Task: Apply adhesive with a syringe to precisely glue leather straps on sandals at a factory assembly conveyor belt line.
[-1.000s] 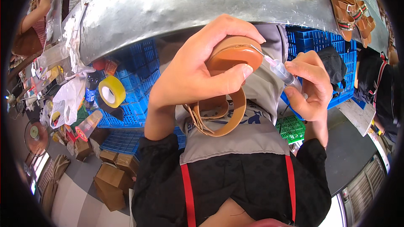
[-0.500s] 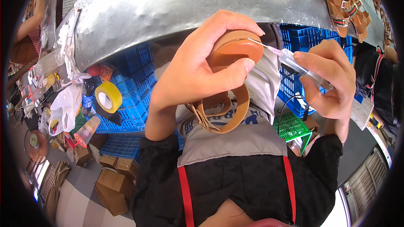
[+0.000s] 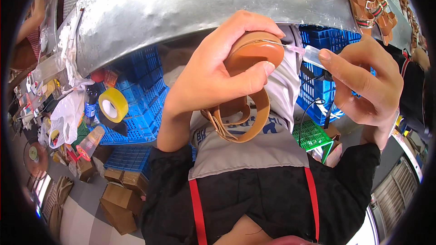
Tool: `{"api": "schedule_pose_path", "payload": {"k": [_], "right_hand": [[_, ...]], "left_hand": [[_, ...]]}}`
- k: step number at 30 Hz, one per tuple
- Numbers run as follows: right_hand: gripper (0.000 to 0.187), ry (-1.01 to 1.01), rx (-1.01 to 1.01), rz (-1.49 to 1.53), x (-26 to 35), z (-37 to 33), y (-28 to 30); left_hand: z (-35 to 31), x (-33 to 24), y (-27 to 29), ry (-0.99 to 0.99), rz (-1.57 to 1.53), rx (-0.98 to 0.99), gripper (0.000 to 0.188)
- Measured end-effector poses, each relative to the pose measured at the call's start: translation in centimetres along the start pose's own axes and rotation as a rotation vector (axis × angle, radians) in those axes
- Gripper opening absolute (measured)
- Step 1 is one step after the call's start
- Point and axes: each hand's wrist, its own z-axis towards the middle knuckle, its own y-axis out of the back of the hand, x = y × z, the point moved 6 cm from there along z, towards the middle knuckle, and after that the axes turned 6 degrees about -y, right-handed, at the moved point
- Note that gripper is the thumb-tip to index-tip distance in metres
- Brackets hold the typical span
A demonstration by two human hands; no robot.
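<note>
My left hand [image 3: 215,66] is closed around a brown sandal [image 3: 257,58], thumb below and fingers over the top of its rounded end. The sandal's strap [image 3: 260,120] hangs in loops beneath the hand. In my right hand [image 3: 370,79] is a clear needle-tipped applicator bottle [image 3: 313,57] with a pink hub, held between thumb and fingers; much of its body is hidden by the hand. Its thin metal needle reaches the seam along the edge of the sandal's sole.
A metal-topped table [image 3: 181,13] spans the far side, with finished sandals [image 3: 370,11] at its right. Blue crates [image 3: 136,95] stand below, a roll of yellow tape [image 3: 113,104] at left. A green plastic stool [image 3: 313,136] and cardboard boxes [image 3: 119,206] sit lower down.
My right hand has moved right and turned, its fingers shifting on the applicator bottle. The needle stays at the sole's edge. My left hand and the sandal have hardly moved.
</note>
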Motion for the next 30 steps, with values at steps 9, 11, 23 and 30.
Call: {"api": "schedule_pose_path", "payload": {"k": [9, 11, 23, 30], "right_hand": [[0.059, 0.023, -0.002, -0.023, 0.1, 0.1, 0.0], [0.059, 0.016, -0.004, -0.013, 0.1, 0.1, 0.0], [0.063, -0.016, 0.052, -0.107, 0.6, 0.4, 0.0], [0.063, 0.063, 0.055, -0.261, 1.9, 0.9, 0.6]], "left_hand": [[0.1, 0.0, 0.3, -0.081, 0.062, -0.01, 0.048], [-0.2, 0.2, 0.2, -0.028, 0.014, -0.005, 0.048], [-0.5, 0.5, 0.0, 0.042, 0.008, -0.018, 0.05], [-0.3, 0.6, -0.2, 0.068, 0.06, -0.06, 0.048]]}}
